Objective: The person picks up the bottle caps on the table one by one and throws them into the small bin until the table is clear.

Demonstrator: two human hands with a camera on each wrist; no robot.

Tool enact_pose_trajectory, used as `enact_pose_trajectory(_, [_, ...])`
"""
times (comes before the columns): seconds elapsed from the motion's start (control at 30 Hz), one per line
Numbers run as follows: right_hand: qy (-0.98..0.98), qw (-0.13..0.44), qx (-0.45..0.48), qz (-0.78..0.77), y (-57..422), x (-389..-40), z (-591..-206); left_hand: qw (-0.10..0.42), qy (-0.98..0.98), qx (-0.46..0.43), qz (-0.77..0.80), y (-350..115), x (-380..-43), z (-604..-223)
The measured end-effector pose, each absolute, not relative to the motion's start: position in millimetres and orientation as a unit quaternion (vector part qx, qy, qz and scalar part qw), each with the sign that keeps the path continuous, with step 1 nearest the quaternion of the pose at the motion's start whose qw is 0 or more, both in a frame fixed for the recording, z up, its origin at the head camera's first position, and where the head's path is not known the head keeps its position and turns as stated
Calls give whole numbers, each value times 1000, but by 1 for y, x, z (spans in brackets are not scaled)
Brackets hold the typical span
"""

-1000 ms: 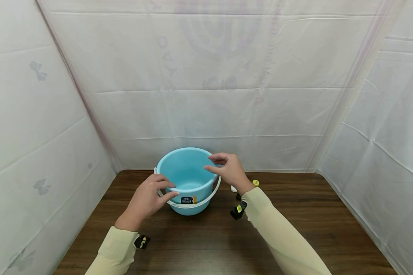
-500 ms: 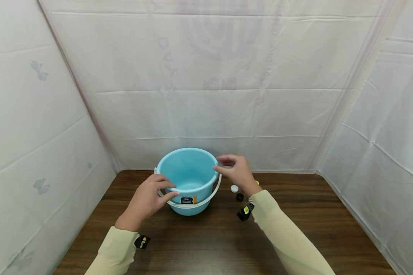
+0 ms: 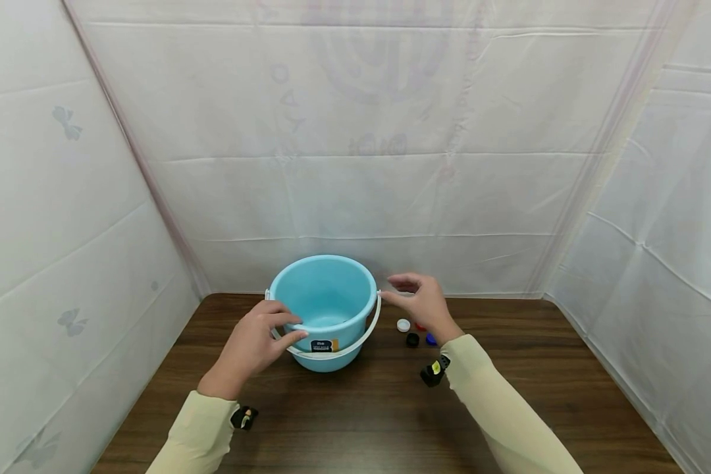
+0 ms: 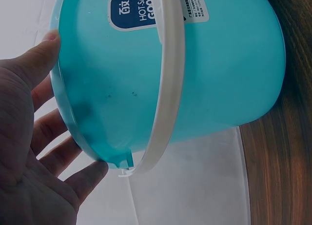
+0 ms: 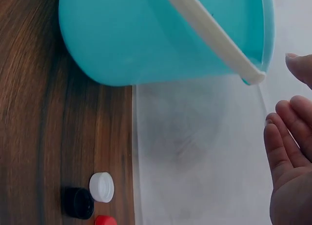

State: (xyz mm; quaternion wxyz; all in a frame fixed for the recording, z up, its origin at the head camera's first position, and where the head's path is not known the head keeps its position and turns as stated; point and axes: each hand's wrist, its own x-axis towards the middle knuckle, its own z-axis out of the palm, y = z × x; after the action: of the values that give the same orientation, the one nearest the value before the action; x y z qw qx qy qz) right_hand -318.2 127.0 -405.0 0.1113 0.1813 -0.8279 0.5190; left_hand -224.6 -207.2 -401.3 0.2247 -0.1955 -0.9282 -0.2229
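A light blue bucket with a white handle stands upright near the back of the table. My left hand holds its near-left rim, thumb on the outside and fingers over the edge; the left wrist view shows the thumb right at the rim. Just right of the bucket, my right hand hovers with relaxed fingers and nothing between them. Below it on the table lie bottle caps: a white cap, a black cap, a blue cap and a partly hidden red cap.
The dark wooden table is enclosed by a white sheet wall at the back and by sheets on both sides. The bucket stands close to the back sheet. A label is on its front.
My right hand has moved right, from over the bucket's right rim to beside it, and the caps beneath have come into view. My left hand and the bucket have stayed put.
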Motion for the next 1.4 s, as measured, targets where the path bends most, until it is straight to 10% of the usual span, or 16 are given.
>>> enact_pose_trajectory(1.4, [-861,115,112,483,192,-321,-462,228,-928,-197,-219,-206,-224,-401])
